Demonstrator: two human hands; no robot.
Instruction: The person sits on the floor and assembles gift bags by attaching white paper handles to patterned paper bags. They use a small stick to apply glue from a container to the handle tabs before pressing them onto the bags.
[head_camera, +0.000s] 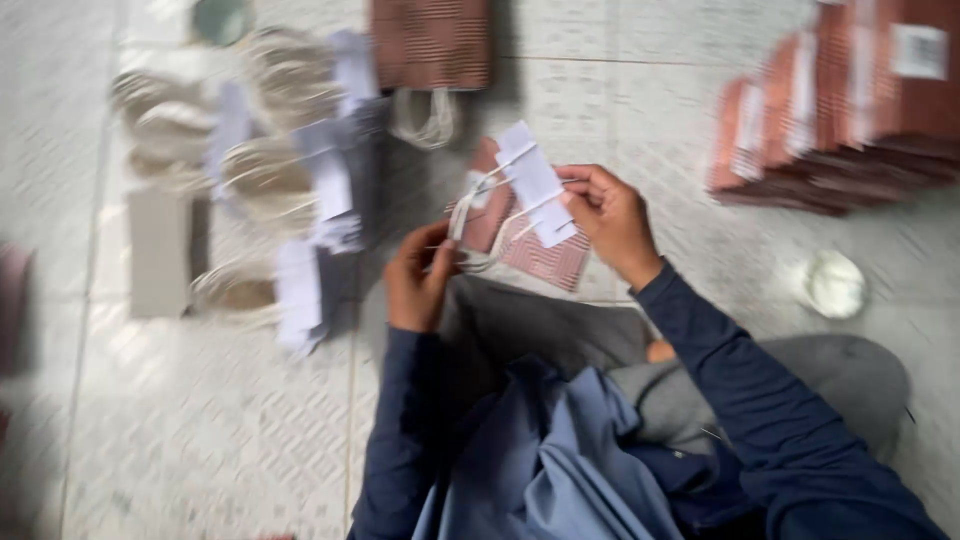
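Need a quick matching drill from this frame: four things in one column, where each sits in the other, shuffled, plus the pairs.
Things
1. white paper strip
2. stack of reddish-brown folded bags
3. small white round container
4. pile of cord handles with white strips

Places
A. on the floor at upper right
B. on the floor to the left of the hands
C. pinched in the right hand
D. on the floor at right, below the stack

Pairs: 1-C, 2-A, 3-D, 4-B
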